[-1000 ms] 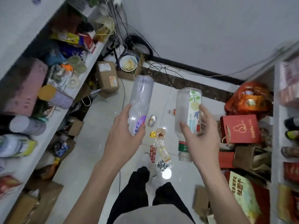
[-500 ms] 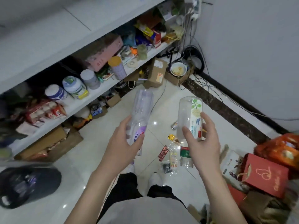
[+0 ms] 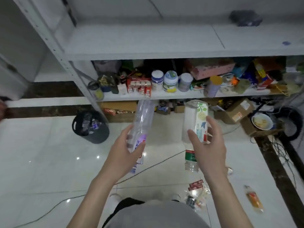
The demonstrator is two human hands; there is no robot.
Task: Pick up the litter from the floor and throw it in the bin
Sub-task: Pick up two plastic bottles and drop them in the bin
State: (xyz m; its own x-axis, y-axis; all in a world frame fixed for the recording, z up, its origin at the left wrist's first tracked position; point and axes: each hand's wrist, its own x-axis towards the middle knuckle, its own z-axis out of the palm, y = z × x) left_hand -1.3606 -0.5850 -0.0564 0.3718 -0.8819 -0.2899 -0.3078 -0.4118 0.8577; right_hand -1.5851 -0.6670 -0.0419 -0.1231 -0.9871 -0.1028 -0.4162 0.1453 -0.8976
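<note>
**3 bottles in hand, bin well off: drop and trip risks**

Left hand (image 3: 126,150) grips a clear bottle (image 3: 143,119) w/ a purple label. Its fingers (image 3: 139,146) are curled round the lower part, base pointing up and away. Right hand (image 3: 209,148) wraps a white-and-green-label bottle (image 3: 195,119) the same way, thumb and fingers pinching the label. A 3rd bottle (image 3: 190,159) w/ a red-green band hangs neck-down just below the right fingers. The palm hides how it's held, so I cannot tell the grip.

The bin (image 3: 97,135) is dark and part full. It stands on the floor (image 3: 41,153) beyond and left of the left fingers, well apart from both hands, beside the shelf (image 3: 164,94) post.

Risks, as I judge them:

- 2 bottles in 1 hand is a weak hold, so the 3rd bottle is prob. first to slip if the right fingers loosen.
- A throw from this far could miss. Empties are light, the bin holds stuff already, and a bounce would send a bottle rolling under the shelf.
- A cable (image 3: 164,160) crosses the floor beneath both hands and could catch a foot on the way to the bin.
- Red wrappers (image 3: 195,184) and a clear packet (image 3: 253,199) lie below and right of the right fingers, near the feet. On glossy tile they are easy to tread on and skid — or to overlook, leaving the job part done.
</note>
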